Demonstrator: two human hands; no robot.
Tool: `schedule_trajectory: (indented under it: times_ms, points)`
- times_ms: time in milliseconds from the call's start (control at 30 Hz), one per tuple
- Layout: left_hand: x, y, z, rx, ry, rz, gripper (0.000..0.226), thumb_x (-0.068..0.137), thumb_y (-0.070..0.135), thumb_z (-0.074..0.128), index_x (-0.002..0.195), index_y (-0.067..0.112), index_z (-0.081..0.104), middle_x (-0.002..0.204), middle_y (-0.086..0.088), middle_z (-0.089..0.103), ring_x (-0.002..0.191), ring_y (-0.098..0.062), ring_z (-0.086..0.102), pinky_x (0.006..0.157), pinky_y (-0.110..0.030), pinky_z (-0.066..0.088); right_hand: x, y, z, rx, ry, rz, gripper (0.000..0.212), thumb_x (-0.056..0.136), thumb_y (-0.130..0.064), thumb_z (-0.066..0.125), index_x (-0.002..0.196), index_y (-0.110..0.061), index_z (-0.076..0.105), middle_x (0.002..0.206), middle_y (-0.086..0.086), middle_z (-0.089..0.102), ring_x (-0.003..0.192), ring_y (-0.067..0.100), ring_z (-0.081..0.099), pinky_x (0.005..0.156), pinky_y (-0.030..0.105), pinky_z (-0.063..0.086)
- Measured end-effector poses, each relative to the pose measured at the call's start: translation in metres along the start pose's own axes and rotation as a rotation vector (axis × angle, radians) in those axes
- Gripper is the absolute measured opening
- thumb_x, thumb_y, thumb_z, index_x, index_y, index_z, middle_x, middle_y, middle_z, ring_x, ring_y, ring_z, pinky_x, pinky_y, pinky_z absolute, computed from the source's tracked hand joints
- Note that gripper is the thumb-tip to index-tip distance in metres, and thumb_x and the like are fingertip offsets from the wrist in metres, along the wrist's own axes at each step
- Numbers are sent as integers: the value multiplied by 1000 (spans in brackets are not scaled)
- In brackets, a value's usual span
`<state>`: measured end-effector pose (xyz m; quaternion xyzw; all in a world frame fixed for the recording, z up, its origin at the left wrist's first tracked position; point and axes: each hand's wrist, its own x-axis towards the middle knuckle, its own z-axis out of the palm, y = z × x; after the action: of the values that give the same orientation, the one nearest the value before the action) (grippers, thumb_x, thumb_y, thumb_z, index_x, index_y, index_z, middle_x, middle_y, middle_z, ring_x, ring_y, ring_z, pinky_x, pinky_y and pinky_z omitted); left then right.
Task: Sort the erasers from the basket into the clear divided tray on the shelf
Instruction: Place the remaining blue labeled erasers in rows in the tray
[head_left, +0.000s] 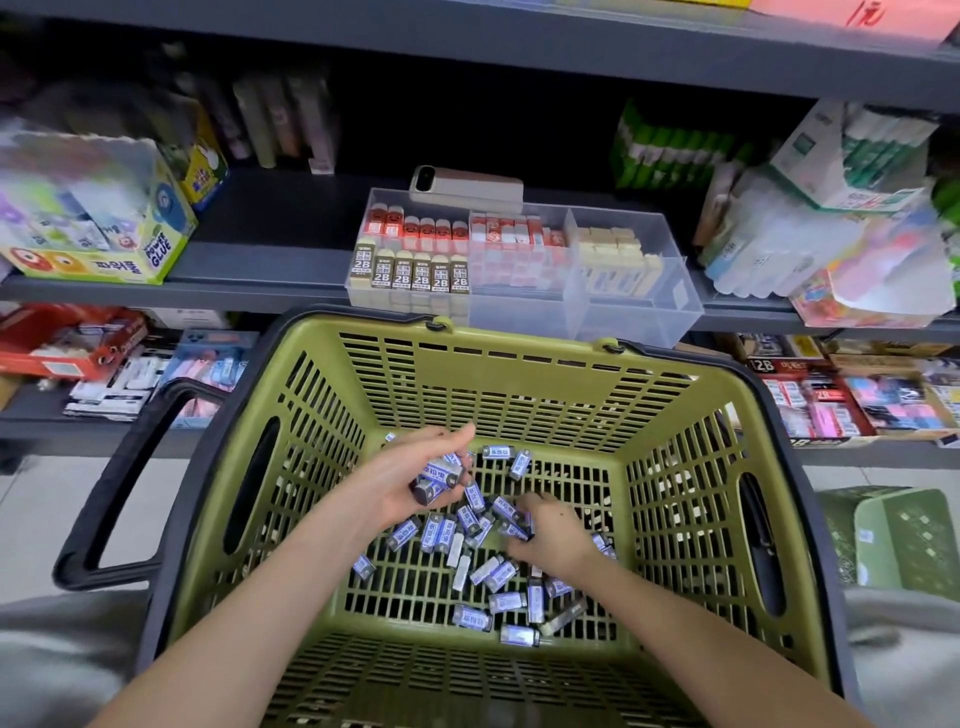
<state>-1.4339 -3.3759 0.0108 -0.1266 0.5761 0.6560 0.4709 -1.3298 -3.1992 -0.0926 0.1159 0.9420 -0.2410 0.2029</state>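
Observation:
Both my hands are inside the green basket. Several small erasers in blue-and-white sleeves lie scattered on its slatted floor. My left hand is palm up and holds a small stack of these erasers in its curled fingers. My right hand lies palm down over the pile, its fingers curled onto an eraser near the middle. The clear divided tray stands on the shelf just behind the basket. Its left sections hold rows of brown 2B and red erasers, and its right section holds cream ones.
A phone rests on the tray's back edge. A glue box sits at the shelf's left, and packs of glue sticks at its right. Lower shelves hold more stationery. A green crate stands on the floor at the right.

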Motion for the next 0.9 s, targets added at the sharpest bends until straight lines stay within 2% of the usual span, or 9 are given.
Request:
schedule_trajectory:
  times_ms: [67,167,300,400,533,633,667,800,900]
  points:
    - [1,-3,0,56,47,31,30,66,32,80,67,6,65,89,-8,65,58,-14,65,53,-22,52,-5,-1,-13,164,0,37,56,82,-37,67,127,-10,49,110,4,57,73,9,58,57,13,45]
    - [0,-8,0,67,94,69,39,59,35,82,81,4,71,101,-9,63,80,-19,63,54,-23,53,-14,-13,-37,316,78,49,34,82,-28,68,110,-13,54,70,-2,57,41,5,49,38,17,39]
    - [-4,-11,13,67,99,126,44,53,45,83,84,14,75,106,-5,62,93,-18,61,57,-26,55,-28,-50,-72,434,205,-61,31,80,-30,68,104,-17,55,63,-4,52,57,24,64,50,31,46]
    - [-8,-8,23,96,18,161,52,45,54,84,84,22,75,83,-1,70,67,-9,66,52,-23,51,-37,-77,-85,391,307,-165,30,76,-30,68,102,-19,59,56,-12,44,47,6,50,44,14,30]
    - [-11,-4,24,51,-36,271,36,52,48,82,79,25,75,71,2,70,55,-8,62,48,-22,47,-43,-94,-99,447,367,-209,31,74,-30,74,101,-22,61,56,-13,42,46,1,44,47,13,33]
    - [-12,-1,24,-40,-16,321,8,76,33,73,71,27,71,70,-2,62,51,-10,58,45,-22,45,-47,-100,-106,676,283,-188,37,74,-29,78,106,-23,60,64,-5,45,55,18,49,57,42,49]
    - [-11,0,24,-53,-18,334,11,81,28,69,69,27,70,71,-4,62,52,-12,58,45,-23,45,-49,-101,-107,759,255,-187,37,74,-24,78,106,-21,60,66,-2,45,56,19,48,57,43,49]
    - [-15,6,23,-113,-68,340,12,67,27,73,76,19,71,82,-15,70,65,-25,65,60,-36,54,-54,-98,-116,1077,166,-208,29,79,-5,71,103,-16,60,73,7,52,54,14,56,52,24,48]
    - [-24,13,19,-11,-173,239,33,67,30,75,94,14,66,89,-14,69,73,-27,65,46,-24,49,-54,-95,-130,1134,270,-218,29,81,-2,68,106,-13,59,76,6,55,59,10,59,56,21,51]
